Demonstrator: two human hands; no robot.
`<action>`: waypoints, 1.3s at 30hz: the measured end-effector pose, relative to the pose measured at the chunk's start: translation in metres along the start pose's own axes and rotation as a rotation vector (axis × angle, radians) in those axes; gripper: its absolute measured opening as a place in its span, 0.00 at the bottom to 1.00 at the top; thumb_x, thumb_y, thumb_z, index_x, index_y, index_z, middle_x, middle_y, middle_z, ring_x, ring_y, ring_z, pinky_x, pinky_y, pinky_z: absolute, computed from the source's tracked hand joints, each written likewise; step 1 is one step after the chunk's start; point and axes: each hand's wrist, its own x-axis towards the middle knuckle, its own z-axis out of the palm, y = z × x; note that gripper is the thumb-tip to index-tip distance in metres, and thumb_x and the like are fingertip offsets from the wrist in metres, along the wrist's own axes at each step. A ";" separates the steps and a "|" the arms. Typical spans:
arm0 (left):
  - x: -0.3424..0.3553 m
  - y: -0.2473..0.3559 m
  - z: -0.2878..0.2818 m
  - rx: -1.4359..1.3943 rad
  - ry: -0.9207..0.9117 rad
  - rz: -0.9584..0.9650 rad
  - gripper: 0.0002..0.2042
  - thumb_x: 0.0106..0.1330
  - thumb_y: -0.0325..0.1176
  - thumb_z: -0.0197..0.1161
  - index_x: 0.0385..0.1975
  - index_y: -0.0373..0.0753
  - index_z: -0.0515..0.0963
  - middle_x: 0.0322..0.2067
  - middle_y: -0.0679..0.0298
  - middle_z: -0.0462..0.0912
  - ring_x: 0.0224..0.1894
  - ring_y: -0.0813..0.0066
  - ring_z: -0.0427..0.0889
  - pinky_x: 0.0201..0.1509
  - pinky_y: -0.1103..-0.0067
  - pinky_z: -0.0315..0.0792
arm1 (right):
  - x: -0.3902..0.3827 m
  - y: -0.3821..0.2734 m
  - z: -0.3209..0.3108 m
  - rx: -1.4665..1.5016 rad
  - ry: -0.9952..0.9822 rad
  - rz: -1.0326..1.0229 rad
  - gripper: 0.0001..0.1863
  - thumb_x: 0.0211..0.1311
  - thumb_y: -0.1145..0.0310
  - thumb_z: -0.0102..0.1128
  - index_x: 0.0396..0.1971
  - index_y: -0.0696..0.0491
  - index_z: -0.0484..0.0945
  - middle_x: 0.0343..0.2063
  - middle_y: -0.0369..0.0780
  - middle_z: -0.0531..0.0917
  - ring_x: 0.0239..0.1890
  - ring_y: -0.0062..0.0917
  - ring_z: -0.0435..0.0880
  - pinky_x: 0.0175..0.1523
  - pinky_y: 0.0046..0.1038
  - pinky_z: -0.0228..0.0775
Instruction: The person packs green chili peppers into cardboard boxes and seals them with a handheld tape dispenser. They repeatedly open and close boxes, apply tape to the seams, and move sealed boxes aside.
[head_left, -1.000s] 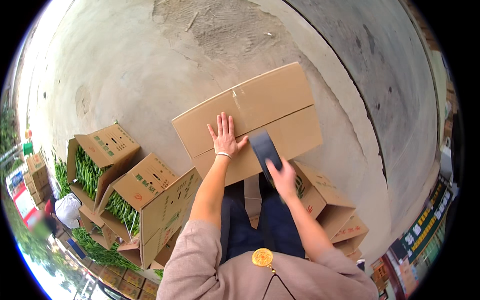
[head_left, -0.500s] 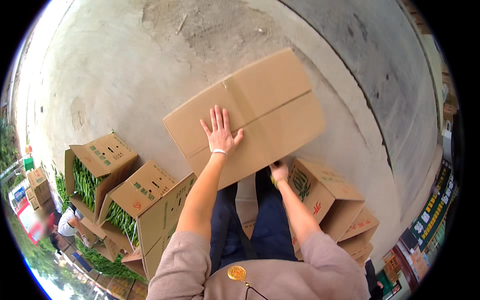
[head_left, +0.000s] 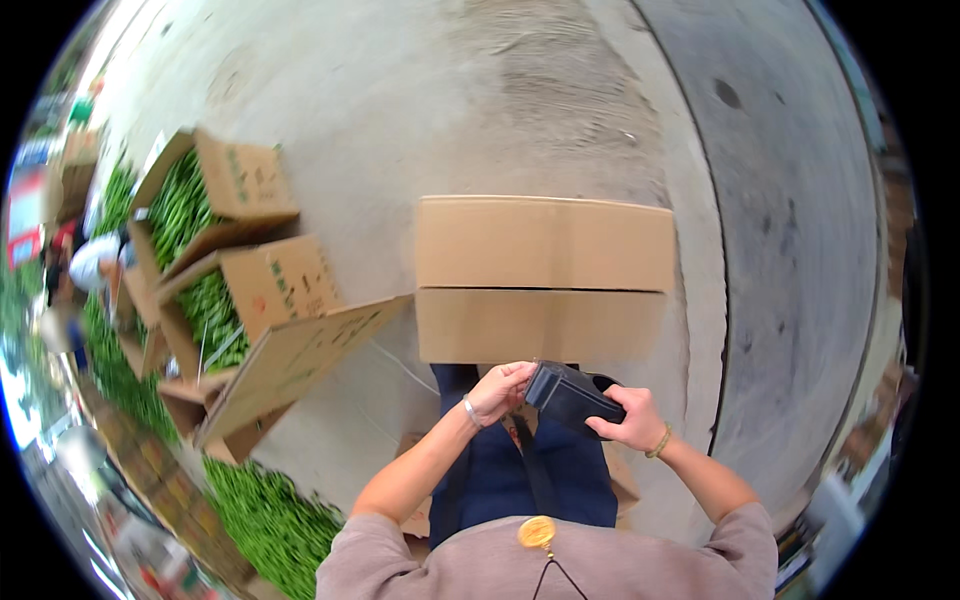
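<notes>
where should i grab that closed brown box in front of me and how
Probably by its left and right ends, one palm on each, coming in from both sides: the box is wider than deep, and its flat top shows no handle. The right hand would first need freeing from the black tool.

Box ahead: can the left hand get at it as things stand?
Likely yes: the left hand looks close to the near edge of the box ahead, with nothing visible between, though it is at the end of the black tool in the right hand.
</notes>
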 end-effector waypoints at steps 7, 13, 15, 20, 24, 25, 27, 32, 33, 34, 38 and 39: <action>-0.013 0.079 -0.084 0.281 0.852 0.681 0.07 0.57 0.31 0.65 0.33 0.36 0.79 0.28 0.67 0.81 0.30 0.81 0.78 0.38 0.82 0.73 | 0.107 0.010 0.007 -0.042 -0.217 -0.037 0.19 0.43 0.57 0.69 0.23 0.58 0.75 0.15 0.44 0.77 0.17 0.31 0.78 0.25 0.27 0.70; -0.025 0.182 -0.226 0.349 1.181 0.812 0.06 0.59 0.29 0.64 0.33 0.34 0.81 0.27 0.68 0.81 0.28 0.84 0.77 0.34 0.86 0.71 | 0.197 0.044 0.059 -0.226 -0.115 -0.095 0.20 0.43 0.55 0.66 0.22 0.58 0.74 0.16 0.46 0.78 0.20 0.37 0.79 0.28 0.31 0.72; -0.005 0.183 -0.284 0.375 1.210 0.852 0.06 0.58 0.31 0.64 0.31 0.34 0.82 0.23 0.68 0.81 0.26 0.85 0.76 0.31 0.86 0.70 | 0.218 0.034 0.081 -0.267 -0.114 -0.100 0.20 0.44 0.54 0.66 0.22 0.58 0.75 0.16 0.46 0.79 0.20 0.37 0.79 0.28 0.32 0.71; 0.124 0.155 -0.316 0.389 1.044 0.497 0.12 0.56 0.33 0.66 0.38 0.37 0.80 0.38 0.64 0.80 0.42 0.78 0.76 0.50 0.78 0.70 | 0.237 0.030 0.110 -0.377 -0.064 -0.096 0.19 0.45 0.55 0.64 0.22 0.57 0.74 0.17 0.47 0.79 0.19 0.38 0.79 0.27 0.32 0.71; 0.148 0.145 -0.314 0.673 1.138 0.445 0.28 0.61 0.45 0.60 0.58 0.35 0.66 0.59 0.58 0.67 0.61 0.72 0.65 0.63 0.75 0.59 | 0.240 0.027 0.113 -0.405 -0.025 -0.073 0.20 0.45 0.52 0.64 0.21 0.57 0.75 0.15 0.47 0.78 0.19 0.40 0.78 0.26 0.34 0.70; 0.138 0.151 -0.321 1.077 1.025 0.334 0.36 0.66 0.56 0.47 0.65 0.36 0.51 0.67 0.57 0.51 0.67 0.68 0.52 0.67 0.75 0.53 | 0.243 0.024 0.115 -0.403 -0.017 -0.097 0.20 0.45 0.52 0.64 0.21 0.57 0.75 0.15 0.47 0.78 0.19 0.40 0.78 0.26 0.34 0.70; 0.108 0.160 -0.287 0.408 0.523 0.251 0.38 0.66 0.59 0.42 0.66 0.35 0.46 0.68 0.56 0.43 0.69 0.66 0.44 0.68 0.75 0.49 | 0.239 0.026 0.117 -0.399 0.009 -0.104 0.20 0.45 0.52 0.64 0.21 0.57 0.75 0.15 0.47 0.78 0.19 0.40 0.78 0.26 0.35 0.70; 0.043 0.151 -0.170 0.520 0.258 0.474 0.36 0.68 0.58 0.39 0.68 0.40 0.40 0.69 0.59 0.39 0.70 0.66 0.41 0.70 0.72 0.42 | 0.232 0.040 0.105 -0.387 0.047 -0.061 0.21 0.46 0.50 0.63 0.23 0.56 0.76 0.15 0.46 0.78 0.20 0.40 0.79 0.27 0.36 0.72; 0.033 0.140 -0.167 0.884 0.351 0.559 0.39 0.65 0.58 0.44 0.68 0.40 0.40 0.69 0.57 0.38 0.70 0.64 0.39 0.70 0.70 0.40 | 0.233 0.039 0.104 -0.389 0.052 -0.078 0.21 0.46 0.49 0.62 0.23 0.55 0.77 0.15 0.46 0.78 0.20 0.39 0.79 0.27 0.36 0.72; 0.026 0.130 -0.164 1.253 0.435 0.634 0.42 0.62 0.58 0.50 0.68 0.40 0.40 0.69 0.55 0.36 0.71 0.61 0.38 0.71 0.68 0.39 | 0.232 0.040 0.103 -0.390 0.060 -0.088 0.21 0.46 0.49 0.62 0.23 0.55 0.77 0.15 0.46 0.78 0.20 0.39 0.80 0.27 0.36 0.72; 0.043 0.122 -0.123 2.104 0.536 0.569 0.56 0.44 0.60 0.66 0.67 0.37 0.40 0.68 0.47 0.30 0.70 0.52 0.29 0.70 0.60 0.32 | 0.232 0.039 0.093 -0.405 -0.029 -0.081 0.26 0.48 0.43 0.57 0.23 0.55 0.77 0.18 0.47 0.80 0.23 0.41 0.81 0.29 0.39 0.73; 0.054 0.118 -0.119 2.185 0.590 0.505 0.58 0.41 0.62 0.67 0.67 0.39 0.40 0.67 0.45 0.30 0.70 0.50 0.28 0.70 0.59 0.31 | 0.229 0.038 0.088 -0.395 -0.047 -0.029 0.26 0.49 0.42 0.55 0.22 0.55 0.77 0.19 0.48 0.80 0.25 0.42 0.81 0.31 0.40 0.73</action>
